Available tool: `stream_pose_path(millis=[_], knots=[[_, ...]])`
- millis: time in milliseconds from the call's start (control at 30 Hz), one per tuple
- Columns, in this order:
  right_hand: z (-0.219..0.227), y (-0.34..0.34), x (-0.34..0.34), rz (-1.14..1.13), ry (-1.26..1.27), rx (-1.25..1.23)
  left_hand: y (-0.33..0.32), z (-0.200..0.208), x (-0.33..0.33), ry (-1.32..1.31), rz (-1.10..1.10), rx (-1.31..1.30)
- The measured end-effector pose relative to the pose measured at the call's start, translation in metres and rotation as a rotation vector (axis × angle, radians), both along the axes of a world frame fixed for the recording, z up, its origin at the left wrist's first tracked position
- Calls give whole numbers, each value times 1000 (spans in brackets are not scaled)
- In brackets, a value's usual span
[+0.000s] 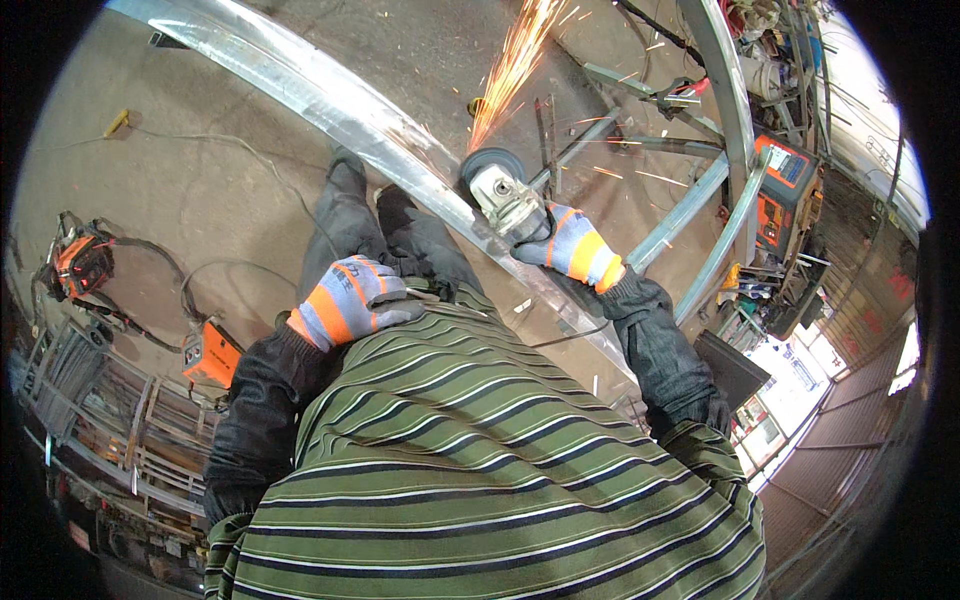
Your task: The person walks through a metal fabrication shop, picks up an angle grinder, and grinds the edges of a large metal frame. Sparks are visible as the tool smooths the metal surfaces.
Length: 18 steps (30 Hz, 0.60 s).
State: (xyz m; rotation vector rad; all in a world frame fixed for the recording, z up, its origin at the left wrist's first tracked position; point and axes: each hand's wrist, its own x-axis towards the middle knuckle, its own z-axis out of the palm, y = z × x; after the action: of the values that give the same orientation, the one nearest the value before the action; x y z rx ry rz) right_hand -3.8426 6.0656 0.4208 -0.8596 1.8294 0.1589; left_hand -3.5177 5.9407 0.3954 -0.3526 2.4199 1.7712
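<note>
My right hand [573, 245], in a grey glove with orange and yellow bands, is wrapped round the body of an angle grinder [508, 205]. The grinder's dark disc [492, 162] meets the edge of a long shiny metal beam [385, 135]. A stream of orange sparks [520, 60] flies from the disc toward the far side. My left hand [350, 298], gloved alike, lies against the front of my striped shirt [480, 450] at the upper thigh, holding nothing, its fingers laid out over the cloth.
Steel frame bars [685, 210] stand to the right, beside an orange and black machine [785, 195]. An orange box [212, 355] and an orange-black device with cables [82, 262] sit at left, near a metal rack [130, 420]. A thin cable [235, 140] crosses the floor.
</note>
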Motion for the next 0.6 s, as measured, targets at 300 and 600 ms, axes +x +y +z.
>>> stream_pose_path(millis=[300, 600], knots=[[-17, -31, 2, -1, -70, -168, -3, -4, 5, 0, -5, 2], [-12, -4, 5, -3, -28, -256, 0, -7, 10, 35, 54, 18]])
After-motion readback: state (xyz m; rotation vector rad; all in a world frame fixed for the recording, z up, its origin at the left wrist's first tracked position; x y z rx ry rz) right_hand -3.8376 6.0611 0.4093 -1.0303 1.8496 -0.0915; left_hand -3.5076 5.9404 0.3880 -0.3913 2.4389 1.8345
